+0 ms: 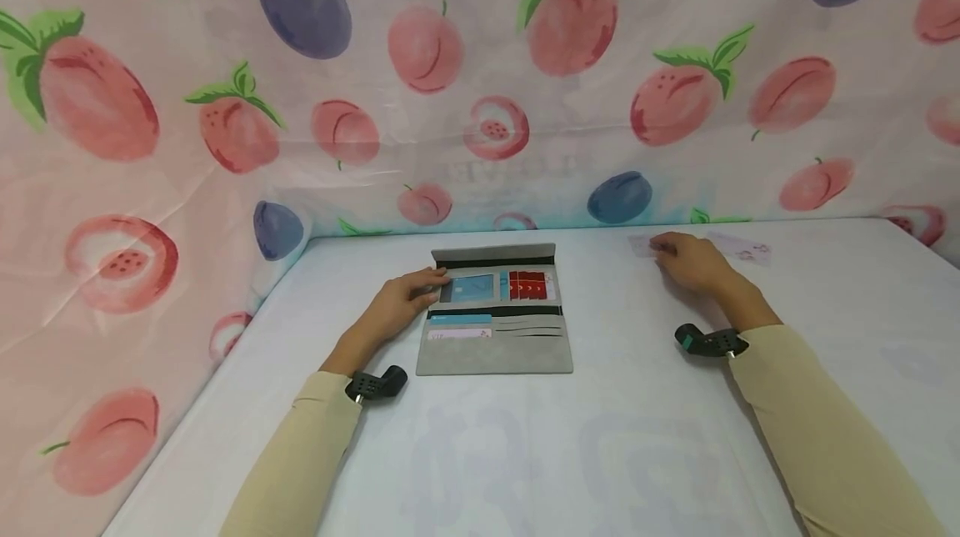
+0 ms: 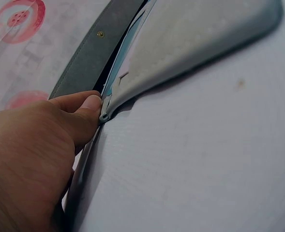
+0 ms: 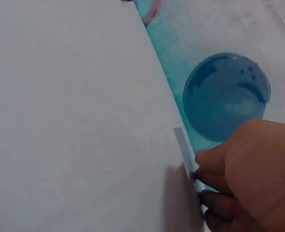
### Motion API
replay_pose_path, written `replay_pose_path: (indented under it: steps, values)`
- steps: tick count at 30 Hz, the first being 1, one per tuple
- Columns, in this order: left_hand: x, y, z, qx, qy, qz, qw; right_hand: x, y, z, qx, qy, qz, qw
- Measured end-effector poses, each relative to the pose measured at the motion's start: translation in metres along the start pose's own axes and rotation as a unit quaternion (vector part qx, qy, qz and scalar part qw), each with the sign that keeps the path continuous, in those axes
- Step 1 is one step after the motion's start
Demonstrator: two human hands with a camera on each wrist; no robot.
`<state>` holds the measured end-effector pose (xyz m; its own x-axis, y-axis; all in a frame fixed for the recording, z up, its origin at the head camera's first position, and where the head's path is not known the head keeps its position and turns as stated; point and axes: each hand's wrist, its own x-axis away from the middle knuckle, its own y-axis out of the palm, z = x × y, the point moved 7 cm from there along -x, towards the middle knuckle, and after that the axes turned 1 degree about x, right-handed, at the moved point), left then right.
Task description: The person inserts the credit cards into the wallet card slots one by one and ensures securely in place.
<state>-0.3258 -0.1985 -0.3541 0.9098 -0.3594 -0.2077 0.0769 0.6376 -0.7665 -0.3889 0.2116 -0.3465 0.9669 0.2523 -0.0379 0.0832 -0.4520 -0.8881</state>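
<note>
Grey wallet lies open mid-table w/ cards inside. Our left hand presses its edge, fingers straight. Right hand pinches a pale card by the back wall; it's not in yet.

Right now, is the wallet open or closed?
Open. The wallet lies spread flat on the table, card slots facing up with cards showing, and the left hand rests on its left edge.

Matt grey felt-like wallet lies on smooth white cloth-covered table.
</note>
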Motion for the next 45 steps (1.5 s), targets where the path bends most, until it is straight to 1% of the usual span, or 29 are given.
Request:
replay_pose_path:
  steps: [4, 7, 9, 11, 13, 15, 17, 21, 25, 29, 33, 39, 42, 45]
  values:
    - [0.0, 0.001, -0.001, 0.0, -0.001, -0.002, 1.0, 0.001, -0.001, -0.007, 0.009, 0.004, -0.029, 1.0]
    - [0.0, 0.001, -0.003, -0.002, -0.002, -0.003, 1.0, 0.003, -0.003, -0.013, 0.012, -0.002, -0.055, 0.998]
    - [0.0, 0.001, -0.003, -0.005, -0.001, -0.003, 1.0, 0.004, -0.006, -0.016, 0.008, -0.008, -0.064, 0.998]
    - [-0.001, 0.001, -0.003, -0.007, 0.001, -0.002, 1.0, 0.004, -0.011, -0.018, -0.005, -0.011, -0.056, 0.998]
    - [-0.001, 0.001, -0.002, -0.007, 0.001, -0.001, 1.0, 0.005, -0.017, -0.018, -0.018, -0.011, -0.035, 0.999]
    - [-0.001, 0.001, -0.002, -0.006, 0.001, -0.002, 1.0, 0.005, -0.02, -0.014, -0.03, -0.006, -0.013, 0.999]
    - [-0.001, 0.001, -0.001, -0.003, 0.0, -0.002, 1.0, 0.006, -0.02, -0.008, -0.04, 0.005, -0.001, 0.999]
    - [0.0, 0.0, -0.001, -0.002, -0.001, -0.002, 1.0, 0.006, -0.012, 0.007, -0.042, 0.022, -0.003, 0.999]
    - [0.0, 0.0, -0.002, -0.002, 0.001, -0.001, 1.0, 0.006, -0.007, 0.016, -0.048, 0.019, -0.004, 0.999]
    - [0.001, 0.0, -0.001, 0.002, 0.002, -0.001, 1.0, 0.005, -0.007, 0.017, -0.051, 0.016, -0.011, 0.999]
    - [0.001, 0.0, -0.001, -0.001, 0.003, -0.002, 1.0, 0.005, -0.006, 0.016, -0.049, 0.023, -0.01, 0.999]
    - [0.0, 0.0, -0.001, -0.007, -0.003, 0.0, 1.0, 0.004, -0.007, 0.016, -0.052, 0.032, 0.01, 0.998]
    - [0.0, 0.0, -0.003, -0.007, -0.005, 0.0, 1.0, 0.005, -0.009, 0.015, -0.063, 0.029, 0.029, 0.997]
    - [0.0, 0.001, -0.003, -0.004, -0.004, 0.0, 1.0, 0.006, -0.01, 0.016, -0.076, 0.038, 0.039, 0.996]
